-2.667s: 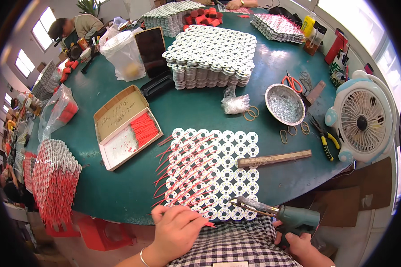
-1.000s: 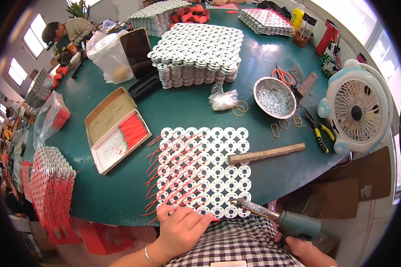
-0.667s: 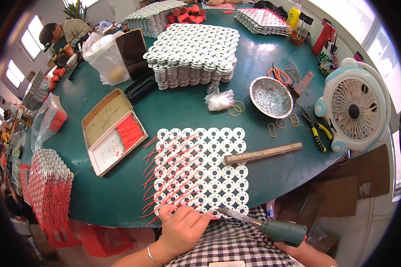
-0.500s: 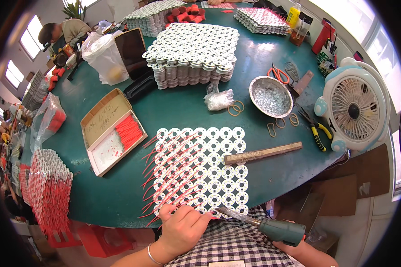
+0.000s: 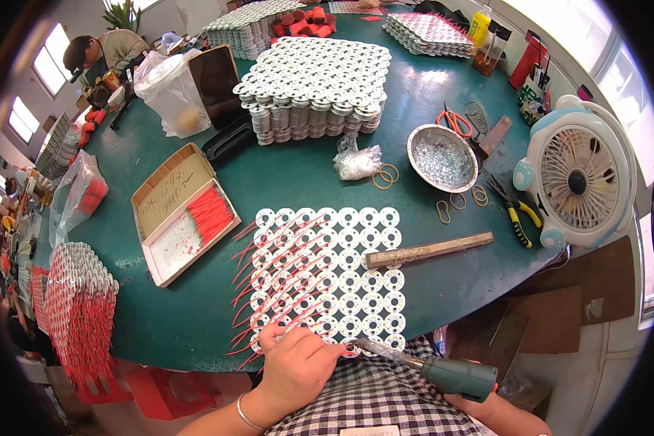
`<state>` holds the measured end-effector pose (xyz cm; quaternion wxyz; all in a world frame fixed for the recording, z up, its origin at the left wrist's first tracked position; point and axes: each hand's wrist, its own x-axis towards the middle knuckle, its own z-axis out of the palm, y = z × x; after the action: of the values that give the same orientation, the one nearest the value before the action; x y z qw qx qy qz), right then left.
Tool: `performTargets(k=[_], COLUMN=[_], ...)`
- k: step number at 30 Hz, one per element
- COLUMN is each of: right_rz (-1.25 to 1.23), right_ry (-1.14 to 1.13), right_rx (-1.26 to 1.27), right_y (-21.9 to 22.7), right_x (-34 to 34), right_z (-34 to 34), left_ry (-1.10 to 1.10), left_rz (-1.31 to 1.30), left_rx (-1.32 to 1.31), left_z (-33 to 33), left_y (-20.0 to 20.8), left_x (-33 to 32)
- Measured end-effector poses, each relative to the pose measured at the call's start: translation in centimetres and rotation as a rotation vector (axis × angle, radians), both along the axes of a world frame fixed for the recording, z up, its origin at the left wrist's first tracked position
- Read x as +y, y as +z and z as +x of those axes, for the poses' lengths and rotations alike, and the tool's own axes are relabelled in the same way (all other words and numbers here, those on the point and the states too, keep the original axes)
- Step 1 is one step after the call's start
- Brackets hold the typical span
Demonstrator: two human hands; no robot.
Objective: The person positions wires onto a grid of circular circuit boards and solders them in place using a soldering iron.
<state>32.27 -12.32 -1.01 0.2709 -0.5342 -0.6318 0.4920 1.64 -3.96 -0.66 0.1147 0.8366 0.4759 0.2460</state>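
Fingers of the left hand [image 5: 296, 363] are pinched together at the bench's [image 5: 174, 320] near edge, red wire [image 5: 348, 352] showing at their tips; the right hand [image 5: 466, 403], partly hidden, grips a soldering tool [image 5: 458, 377] by its green handle. The tool's tip is now at the near row of the white disc panel [image 5: 342, 283], just beside the left fingertips; in the earliest frame it stood farther right, apart from them. The panel lies flat along the near edge, wires trailing off its left side, and a wooden bar [image 5: 429, 250] overlaps its right edge, as before. Bare green surface runs from the panel to the open box [image 5: 163, 211] on the left and the disc stack [image 5: 312, 94] beyond. Pliers [image 5: 511, 201] and a fan [image 5: 578, 178] stay near the bench's right edge.
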Motion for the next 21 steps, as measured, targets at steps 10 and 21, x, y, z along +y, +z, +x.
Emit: performTargets(k=[10, 21], right_rz=[0.178, 0.015], right_ry=[0.049, 0.017], right_rx=[-0.063, 0.031], right_y=[0.6, -0.4], right_x=[0.7, -0.1], right_z=[-0.8, 0.0], left_ry=[-0.008, -0.015], left_rz=[-0.025, -0.013], left_rx=[-0.027, -0.019], left_z=[0.0, 0.1], left_y=[0.1, 0.1], left_x=[0.2, 0.4])
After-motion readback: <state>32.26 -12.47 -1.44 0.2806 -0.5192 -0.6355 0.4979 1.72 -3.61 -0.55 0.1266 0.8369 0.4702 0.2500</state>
